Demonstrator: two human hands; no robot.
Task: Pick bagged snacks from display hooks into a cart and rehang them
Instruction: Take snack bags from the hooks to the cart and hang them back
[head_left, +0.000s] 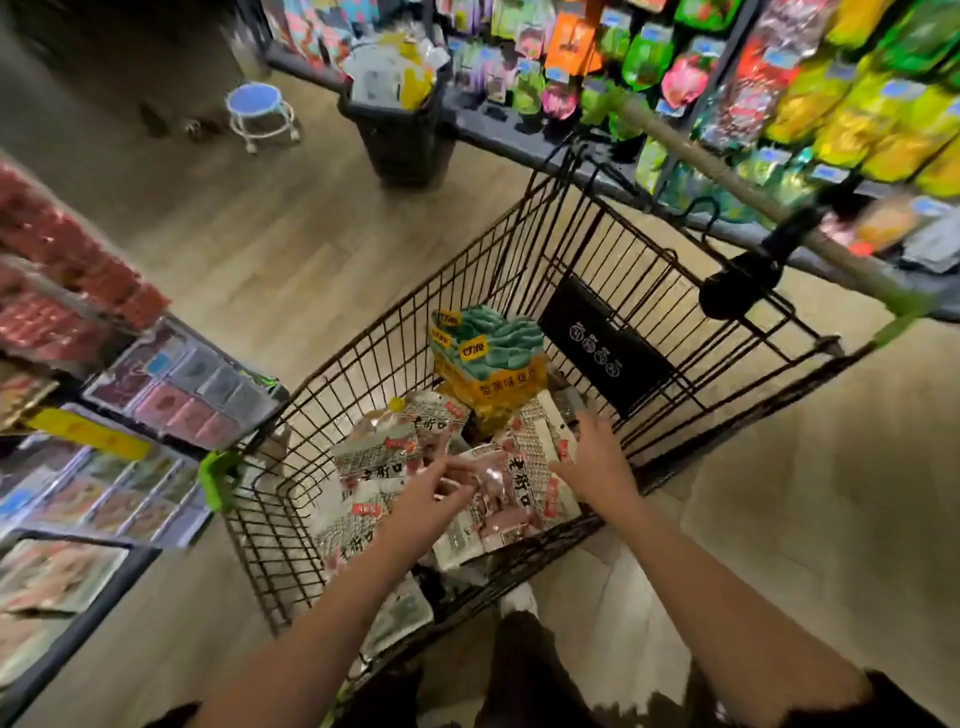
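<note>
Snack bags: white and red packs heaped in the wire cart, with a yellow and green pack standing behind them.
Left hand: down over the heap, fingertips pinching the top of a clear pack with red pieces.
Right hand: fingers spread and straight, hovering just above the bags, holding nothing.
Display hooks: far side of the cart, hung with green, yellow and red packs.
Floor: pale wood planks; a blue stool stands well apart.
</note>
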